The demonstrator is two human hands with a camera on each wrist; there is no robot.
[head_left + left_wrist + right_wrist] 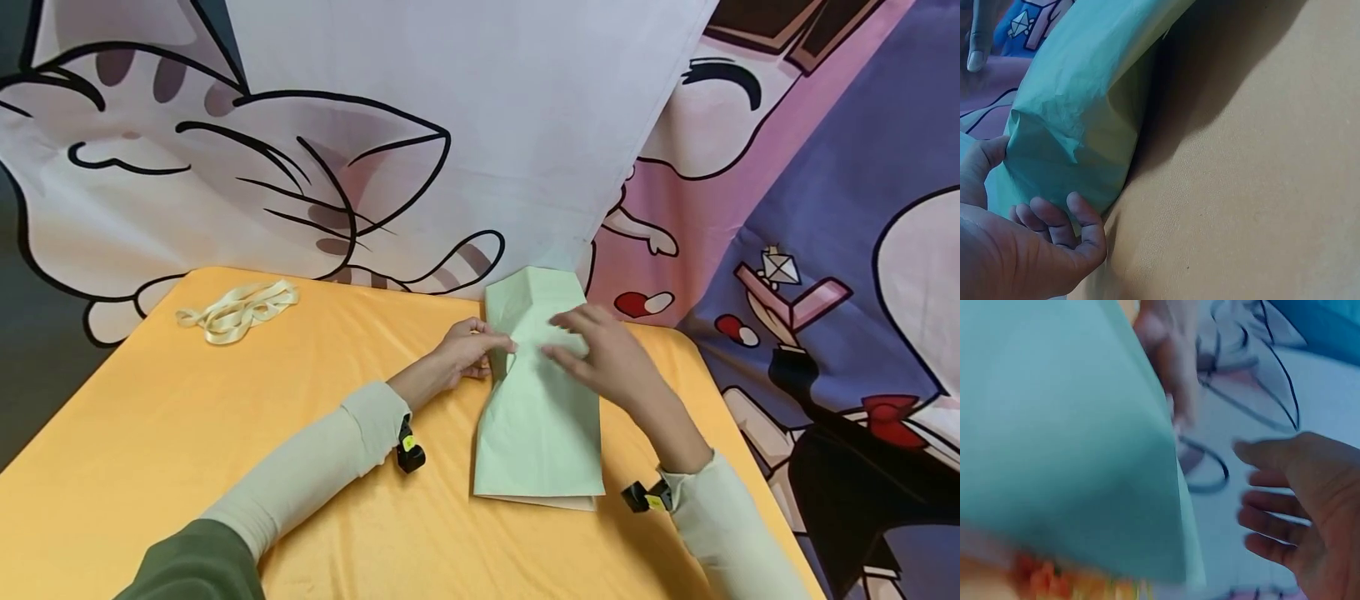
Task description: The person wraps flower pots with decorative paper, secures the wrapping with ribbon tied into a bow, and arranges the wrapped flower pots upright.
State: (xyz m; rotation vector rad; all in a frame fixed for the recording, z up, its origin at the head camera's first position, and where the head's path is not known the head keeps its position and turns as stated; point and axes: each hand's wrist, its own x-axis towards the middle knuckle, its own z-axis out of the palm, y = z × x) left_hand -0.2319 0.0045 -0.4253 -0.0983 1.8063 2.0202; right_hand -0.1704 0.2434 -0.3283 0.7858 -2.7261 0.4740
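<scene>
A pale green paper bag [551, 425] stretches across the yellow-covered table, its doubled edge towards me and its far end by the backdrop. Its left side is dented inward where my left hand [468, 350] pinches it. In the left wrist view, the left thumb [988, 153] presses on the creased paper [1072, 125] while the other fingers curl at its lower side. Over the bag's right half hovers my right hand [611, 354], fingers spread and apart from the paper. The right wrist view shows that hand [1310, 506] holding nothing, beside the bag's edge [1179, 487].
A loose heap of cream ribbon [240, 312] lies at the table's far left. Behind the table [360, 358] hangs a printed cloth backdrop [525, 108], which continues along the right side. A blurred red and yellow patch [1079, 584] shows low in the right wrist view.
</scene>
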